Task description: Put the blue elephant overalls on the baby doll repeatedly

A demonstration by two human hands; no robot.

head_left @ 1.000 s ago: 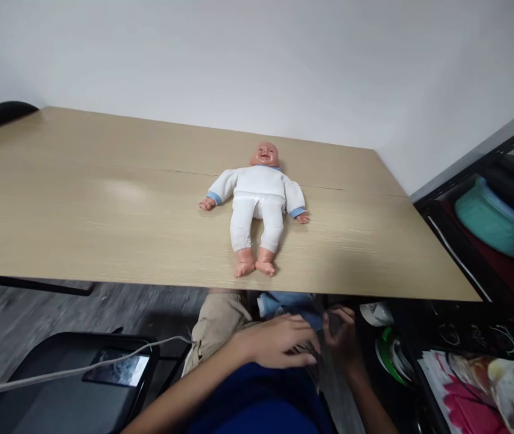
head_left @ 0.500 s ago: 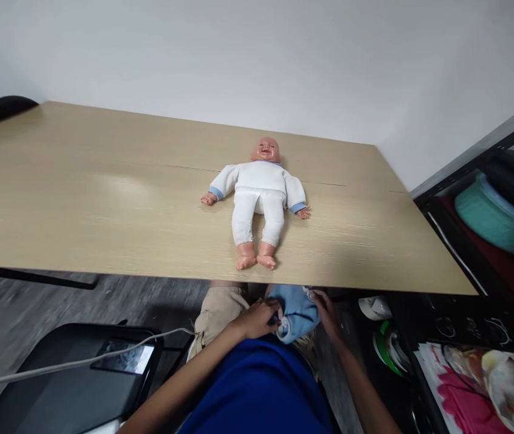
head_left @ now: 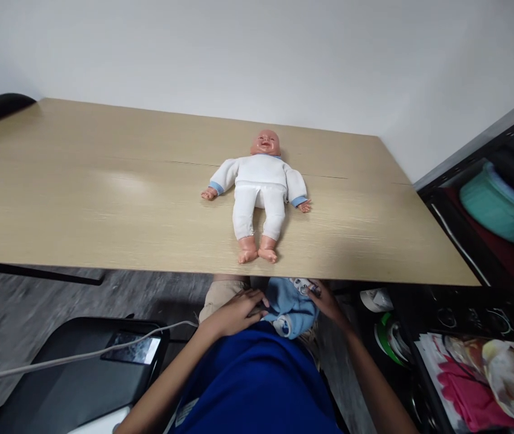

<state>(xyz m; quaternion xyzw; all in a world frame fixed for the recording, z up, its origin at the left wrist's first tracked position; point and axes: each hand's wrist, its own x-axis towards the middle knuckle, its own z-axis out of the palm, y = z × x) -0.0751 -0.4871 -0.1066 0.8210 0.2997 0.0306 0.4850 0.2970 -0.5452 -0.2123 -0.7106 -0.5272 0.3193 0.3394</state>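
Note:
On my lap, just under the table's front edge, lies a small blue garment (head_left: 300,316) with white printed patches. Its exact kind cannot be made out. My right hand (head_left: 328,303) grips it at the upper right, fingers closed over a white printed face. At its left side, my left hand (head_left: 241,310) lies with fingers stretched and somewhat apart, the tips close to the cloth. A baby doll (head_left: 260,196) in a white top and trousers with blue cuffs lies face up on the table (head_left: 103,205), its bare feet towards me.
To the left stands a black chair (head_left: 80,367) with a phone (head_left: 133,348) on it and a white cable (head_left: 80,357) running across. At right, a black shelf holds a teal basin (head_left: 504,208) and a pink cloth (head_left: 474,389). A white wall (head_left: 239,54) backs the table.
My left hand has moved left off the garment's folded end, its fingers straighter. The garment is spread a little more, showing more of the print by my right hand. The doll lies as before.

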